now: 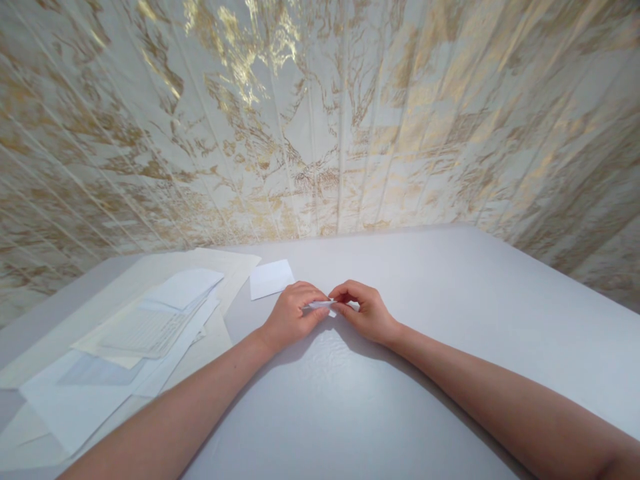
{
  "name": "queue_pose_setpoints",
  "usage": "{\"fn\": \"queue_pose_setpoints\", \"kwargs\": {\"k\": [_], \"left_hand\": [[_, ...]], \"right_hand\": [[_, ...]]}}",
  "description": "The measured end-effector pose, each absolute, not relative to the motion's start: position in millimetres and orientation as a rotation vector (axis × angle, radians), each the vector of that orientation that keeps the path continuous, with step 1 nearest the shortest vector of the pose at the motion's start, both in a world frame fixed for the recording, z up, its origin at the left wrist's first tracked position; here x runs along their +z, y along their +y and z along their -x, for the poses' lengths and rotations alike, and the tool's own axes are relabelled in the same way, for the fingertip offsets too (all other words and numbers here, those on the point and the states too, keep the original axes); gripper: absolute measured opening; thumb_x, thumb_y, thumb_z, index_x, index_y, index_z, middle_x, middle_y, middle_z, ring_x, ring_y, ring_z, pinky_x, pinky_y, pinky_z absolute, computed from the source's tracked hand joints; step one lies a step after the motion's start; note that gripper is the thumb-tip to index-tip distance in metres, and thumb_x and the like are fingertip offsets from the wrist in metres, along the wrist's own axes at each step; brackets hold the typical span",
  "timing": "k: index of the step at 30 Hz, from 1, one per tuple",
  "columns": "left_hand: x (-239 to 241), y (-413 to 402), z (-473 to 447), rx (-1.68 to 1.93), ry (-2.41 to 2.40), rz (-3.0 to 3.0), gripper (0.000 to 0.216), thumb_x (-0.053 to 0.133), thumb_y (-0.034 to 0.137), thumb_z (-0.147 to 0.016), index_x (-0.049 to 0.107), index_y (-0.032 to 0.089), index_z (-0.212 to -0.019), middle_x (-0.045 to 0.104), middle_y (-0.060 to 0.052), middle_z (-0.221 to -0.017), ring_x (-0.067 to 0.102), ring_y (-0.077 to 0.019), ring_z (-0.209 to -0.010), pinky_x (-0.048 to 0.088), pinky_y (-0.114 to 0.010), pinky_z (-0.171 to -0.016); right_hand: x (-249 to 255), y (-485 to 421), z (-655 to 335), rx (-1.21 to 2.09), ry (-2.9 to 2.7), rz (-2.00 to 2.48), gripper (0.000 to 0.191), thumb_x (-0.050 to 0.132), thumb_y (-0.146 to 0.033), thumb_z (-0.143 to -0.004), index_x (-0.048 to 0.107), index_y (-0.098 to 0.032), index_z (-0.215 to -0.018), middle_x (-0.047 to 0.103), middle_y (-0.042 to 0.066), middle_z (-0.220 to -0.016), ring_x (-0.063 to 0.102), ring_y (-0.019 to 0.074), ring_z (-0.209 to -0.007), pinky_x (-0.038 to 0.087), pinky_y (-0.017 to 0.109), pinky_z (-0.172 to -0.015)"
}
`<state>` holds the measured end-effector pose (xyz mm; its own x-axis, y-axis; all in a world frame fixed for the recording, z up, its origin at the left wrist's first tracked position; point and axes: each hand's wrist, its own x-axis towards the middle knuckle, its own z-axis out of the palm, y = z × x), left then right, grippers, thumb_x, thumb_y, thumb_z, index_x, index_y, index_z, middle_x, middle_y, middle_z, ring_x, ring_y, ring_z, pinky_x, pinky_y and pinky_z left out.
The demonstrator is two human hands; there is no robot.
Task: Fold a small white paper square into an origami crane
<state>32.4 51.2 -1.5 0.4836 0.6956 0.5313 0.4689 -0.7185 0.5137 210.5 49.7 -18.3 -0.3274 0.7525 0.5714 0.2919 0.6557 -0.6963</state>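
Both hands meet over the middle of the white table, pinching one small piece of folded white paper (320, 305). My left hand (295, 311) grips its left part between thumb and fingers. On the other side, my right hand (367, 311) pinches the right end with thumb and forefinger. Most of the paper is hidden by the fingers, so its full shape cannot be made out. Just behind my left hand a white rectangle of paper (270, 279) lies flat on the table.
To the left lies a loose pile of papers and envelopes (100, 387), with a lined, written sheet (145, 333) near its top. Larger cream sheets (235, 263) lie beneath. The white table (475, 300) reaches back to a wall covering (320, 120) with a gold pattern.
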Motion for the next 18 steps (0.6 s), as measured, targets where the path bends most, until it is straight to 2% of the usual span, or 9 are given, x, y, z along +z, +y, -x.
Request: {"fn": "queue_pose_setpoints", "kwargs": {"k": [4,7,9,11,13,15,18], "left_hand": [[-0.5,51.4,-33.4,1.094,0.967,-2.391,0.015,0.054,0.022,-0.077,0.067,0.018,-0.072,0.068,-0.005,-0.071,0.060,-0.0174,-0.073,0.045,-0.031,-0.072],[-0.7,50.7,-33.5,1.146,0.997,-2.364,0.012,0.058,0.021,-0.075,0.068,0.020,-0.070,0.068,-0.005,-0.074,0.059,-0.0180,-0.078,0.043,-0.033,-0.078],[-1.5,49.0,-34.4,1.210,1.049,-2.291,0.010,0.059,0.019,-0.073,0.068,0.021,-0.069,0.067,-0.006,-0.087,0.057,-0.0193,-0.087,0.041,-0.035,-0.084],[-2.5,46.6,-36.4,1.275,1.085,-2.104,0.010,0.061,0.019,-0.070,0.068,0.021,-0.077,0.060,-0.007,-0.106,0.054,-0.0204,-0.097,0.041,-0.035,-0.086],[-4.0,44.5,-39.4,1.286,1.072,-1.799,0.030,0.065,0.019,-0.066,0.063,0.022,-0.095,0.052,-0.008,-0.118,0.054,-0.0194,-0.096,0.044,-0.033,-0.081],[-5.6,43.3,-42.7,1.210,1.006,-1.477,0.051,0.067,0.019,-0.062,0.051,0.022,-0.111,0.055,-0.007,-0.112,0.058,-0.0159,-0.085,0.047,-0.030,-0.074],[-7.6,42.4,-46.9,1.119,0.932,-1.175,0.059,0.068,0.017,-0.061,0.043,0.021,-0.114,0.061,-0.001,-0.089,0.058,-0.0111,-0.070,0.047,-0.027,-0.069]], "right_hand": [[-18.2,48.8,-210.0,0.496,-1.946,0.835,0.007,0.055,-0.016,-0.076,0.061,-0.016,-0.075,0.060,0.003,-0.067,0.055,0.0118,-0.061,0.045,0.024,-0.057],[-17.2,47.4,-209.0,0.452,-1.966,0.841,0.007,0.055,-0.018,-0.077,0.061,-0.016,-0.072,0.060,0.003,-0.066,0.054,0.0117,-0.060,0.044,0.024,-0.056],[-15.8,46.6,-208.7,0.416,-1.966,0.826,0.009,0.055,-0.018,-0.077,0.060,-0.016,-0.070,0.059,0.002,-0.064,0.054,0.0120,-0.060,0.044,0.024,-0.057],[-14.3,46.3,-209.2,0.362,-1.948,0.806,0.011,0.055,-0.018,-0.078,0.059,-0.017,-0.068,0.058,0.002,-0.063,0.054,0.0127,-0.061,0.044,0.025,-0.057],[-13.1,46.4,-210.2,0.297,-1.919,0.784,0.012,0.054,-0.017,-0.078,0.059,-0.018,-0.068,0.058,0.003,-0.064,0.054,0.0133,-0.062,0.044,0.025,-0.058],[-12.8,46.9,-211.3,0.231,-1.892,0.758,0.011,0.054,-0.016,-0.077,0.060,-0.018,-0.069,0.058,0.003,-0.066,0.054,0.0135,-0.063,0.044,0.025,-0.057],[-14.1,47.6,-212.3,0.170,-1.881,0.714,0.010,0.053,-0.015,-0.077,0.061,-0.019,-0.072,0.058,0.004,-0.069,0.055,0.0137,-0.065,0.045,0.025,-0.057]]}}
